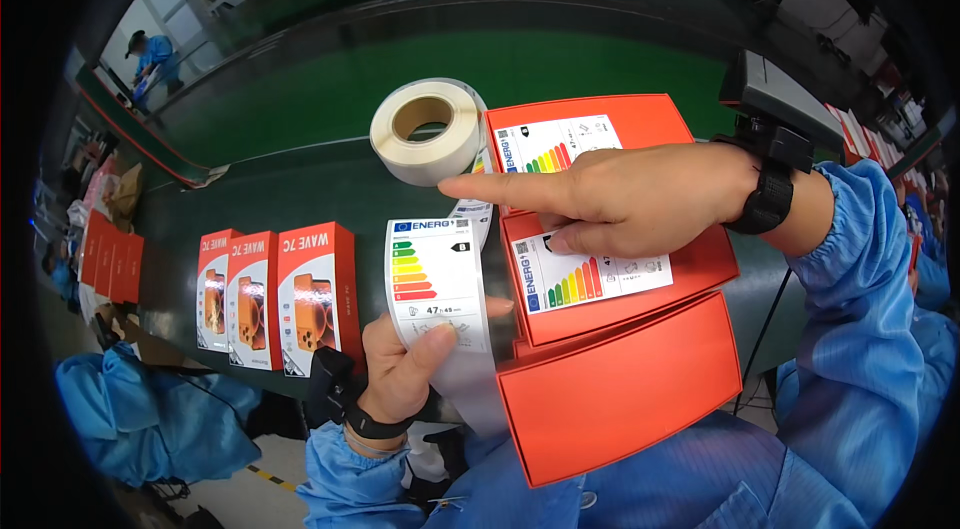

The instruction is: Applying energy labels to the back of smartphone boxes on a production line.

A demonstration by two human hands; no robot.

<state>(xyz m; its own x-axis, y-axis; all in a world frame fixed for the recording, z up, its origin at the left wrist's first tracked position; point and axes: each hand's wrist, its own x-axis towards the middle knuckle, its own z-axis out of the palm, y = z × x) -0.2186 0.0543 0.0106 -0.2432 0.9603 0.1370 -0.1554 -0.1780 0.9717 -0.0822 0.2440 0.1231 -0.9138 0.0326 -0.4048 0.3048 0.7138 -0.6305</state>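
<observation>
My left hand (405,369) grips a strip of energy labels (432,279), its thumb pressed over the front label. The strip runs back to a label roll (424,144) standing beyond it. Over the red boxes, my right hand (640,199) points left with its index finger stretched out, near the roll's lower edge. Its thumb touches the label (590,281) on the middle red box (690,249). The far red box (650,114) also bears an energy label (558,137), partly covered by my hand. Nearest me lies a red box (620,384) with a plain top.
Three red-and-white phone boxes (318,299) lie side by side at left on the dark green bench (330,184). More red boxes (110,254) are stacked farther left. A dark device (780,99) stands behind my right wrist. Another person (155,57) works in the distance.
</observation>
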